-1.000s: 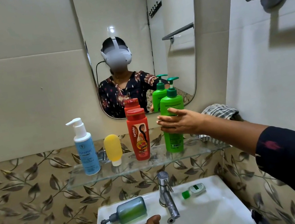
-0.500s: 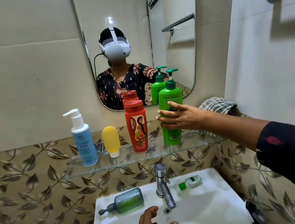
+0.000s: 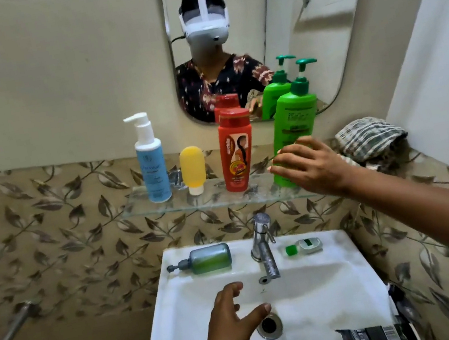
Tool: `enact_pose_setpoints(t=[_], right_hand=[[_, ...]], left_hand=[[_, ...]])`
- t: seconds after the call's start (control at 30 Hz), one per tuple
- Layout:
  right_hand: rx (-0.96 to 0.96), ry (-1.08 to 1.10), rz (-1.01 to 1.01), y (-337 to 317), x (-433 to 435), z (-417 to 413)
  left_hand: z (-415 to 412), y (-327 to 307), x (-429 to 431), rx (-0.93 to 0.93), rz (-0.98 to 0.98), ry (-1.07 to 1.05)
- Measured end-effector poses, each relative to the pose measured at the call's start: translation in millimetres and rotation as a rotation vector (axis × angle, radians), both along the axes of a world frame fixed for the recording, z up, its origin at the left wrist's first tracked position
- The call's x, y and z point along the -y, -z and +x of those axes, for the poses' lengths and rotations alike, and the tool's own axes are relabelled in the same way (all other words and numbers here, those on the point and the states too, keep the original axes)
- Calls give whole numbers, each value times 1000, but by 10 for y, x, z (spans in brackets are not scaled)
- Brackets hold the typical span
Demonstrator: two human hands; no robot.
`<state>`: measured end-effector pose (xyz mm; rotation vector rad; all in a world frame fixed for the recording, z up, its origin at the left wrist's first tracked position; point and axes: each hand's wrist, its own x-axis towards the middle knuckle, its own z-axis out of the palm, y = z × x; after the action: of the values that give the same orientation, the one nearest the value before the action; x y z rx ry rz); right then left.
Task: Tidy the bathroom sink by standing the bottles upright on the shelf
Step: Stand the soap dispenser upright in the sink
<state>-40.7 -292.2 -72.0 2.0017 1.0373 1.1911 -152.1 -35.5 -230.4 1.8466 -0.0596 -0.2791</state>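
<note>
Bottle of translucent grey-green plastic with a dark pump (image 3: pixel 206 260) lay on its side on the white ceramic sink's (image 3: pixel 354 282) back ledge, long axis left-right, nearer the spread, empty left hand (image 3: pixel 231 317) than the open right hand (image 3: pixel 311 168) beside the upright green pump bottle (image 3: pixel 294 124).

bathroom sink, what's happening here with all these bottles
A person is tidying bottles onto the glass shelf. The right hand, fingers spread, is at the green pump bottle, which stands upright beside a red bottle, a yellow tube and a blue pump bottle. The left hand hovers open over the basin. A dark green pump bottle and a small green-capped bottle lie on the sink ledge.
</note>
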Motion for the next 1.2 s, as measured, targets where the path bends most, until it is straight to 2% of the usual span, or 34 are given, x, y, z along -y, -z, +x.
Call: enact_pose_setpoints(t=[0.1,0.2,0.27,0.4,0.47,0.73,0.93,1.03,1.2], right_hand=[[-176,-211,83,307,-423,-92],[-382,-242,92,825,-893,-80],[-542,-115,100,1192,-1184,0],[-985,205,271,1691,-1625,221],[-1094,322,315,1851,-1772,327],[-1090,616,312,2250,-2092,712],[-1044,512,439,2356,-2060,741],[-1061,457,618,2333,-2033,717],[-1234,424,1162,2165,-2021,695]], left_hand=[[-30,55,-24,-28,11,-16],[-36,132,-106,-48,31,-46],[-28,175,-171,-63,49,-71],[-2,242,-297,-79,80,-112],[1,281,-356,-97,109,-127],[21,313,-567,-77,140,-168],[57,337,-606,-66,112,-210],[94,323,-587,-54,109,-205],[132,255,-556,-37,120,-204]])
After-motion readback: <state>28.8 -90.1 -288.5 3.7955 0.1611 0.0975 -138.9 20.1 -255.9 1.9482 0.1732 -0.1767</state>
